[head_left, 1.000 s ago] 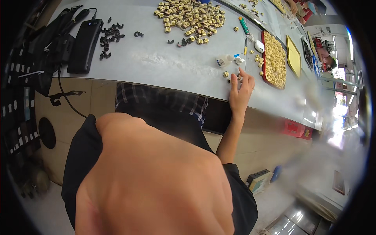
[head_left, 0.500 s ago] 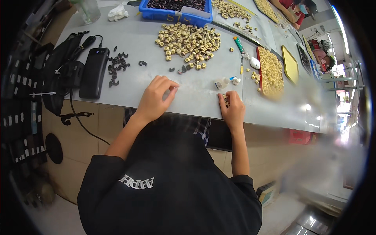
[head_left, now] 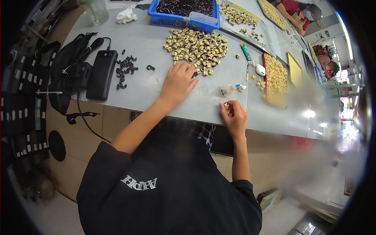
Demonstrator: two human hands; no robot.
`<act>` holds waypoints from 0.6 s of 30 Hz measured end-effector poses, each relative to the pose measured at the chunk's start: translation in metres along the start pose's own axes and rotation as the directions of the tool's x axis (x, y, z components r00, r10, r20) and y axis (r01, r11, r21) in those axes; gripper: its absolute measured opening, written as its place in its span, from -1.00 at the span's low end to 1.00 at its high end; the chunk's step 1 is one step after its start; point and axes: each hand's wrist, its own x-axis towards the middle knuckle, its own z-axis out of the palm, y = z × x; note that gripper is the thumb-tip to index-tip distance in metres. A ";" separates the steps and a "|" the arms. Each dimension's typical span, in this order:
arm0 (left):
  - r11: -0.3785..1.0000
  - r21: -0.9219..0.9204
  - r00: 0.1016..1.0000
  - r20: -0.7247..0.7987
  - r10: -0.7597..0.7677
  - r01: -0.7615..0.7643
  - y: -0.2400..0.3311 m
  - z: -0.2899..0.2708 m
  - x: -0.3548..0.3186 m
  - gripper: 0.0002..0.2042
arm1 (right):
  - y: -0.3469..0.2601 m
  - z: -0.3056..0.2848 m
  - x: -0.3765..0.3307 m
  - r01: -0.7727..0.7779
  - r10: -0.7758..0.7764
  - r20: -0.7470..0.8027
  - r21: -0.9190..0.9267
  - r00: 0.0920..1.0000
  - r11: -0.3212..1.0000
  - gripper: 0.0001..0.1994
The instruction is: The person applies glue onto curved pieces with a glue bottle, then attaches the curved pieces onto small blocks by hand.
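Note:
My left hand (head_left: 177, 85) reaches over the grey table to the near edge of a pile of small cream-and-dark cube pieces (head_left: 196, 46). Its thumb stands apart from the bent fingers, and no held piece shows; its palm side is hidden. Close to the table's front edge, my right hand (head_left: 235, 117) curls around small cream-and-dark cube pieces (head_left: 226, 106), partly covered by thumb and fingers. Just beyond that hand lies a small clear bottle (head_left: 227, 90) with a blue tip, beside a crumpled white scrap (head_left: 242, 88).
Behind the pile stands a blue bin (head_left: 184, 21) of dark curved pieces. Loose black curved pieces (head_left: 126, 67) lie left, near a black power bank (head_left: 102, 74) with a cable. Right are a knife (head_left: 247, 73), a white case (head_left: 260, 70) and a red-rimmed tray (head_left: 264, 59). Another person (head_left: 293, 13) sits far right.
My left hand has moved forward and right to the near edge of the pile. My right hand stays by the table's front edge, still around its pieces. The whole view has shifted slightly.

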 end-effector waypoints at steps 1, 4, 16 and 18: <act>1.000 0.015 1.000 0.019 -0.024 0.023 0.000 0.003 0.000 -0.77 | -0.002 0.000 0.000 0.005 -0.005 -0.004 0.006 1.000 1.000 -0.78; 0.998 0.042 0.999 0.019 -0.046 0.045 -0.005 0.010 0.003 -0.79 | -0.012 0.003 0.004 0.004 -0.004 -0.008 0.075 1.000 0.997 -0.78; 0.997 0.066 0.998 0.041 -0.044 0.042 -0.003 -0.005 -0.004 -0.85 | -0.072 0.043 0.113 0.219 -0.191 -0.137 0.230 0.972 0.948 -0.76; 0.996 0.090 0.999 0.040 -0.019 0.015 -0.003 -0.016 -0.012 -0.85 | -0.071 0.063 0.141 0.217 -0.177 -0.192 0.208 0.965 0.954 -0.73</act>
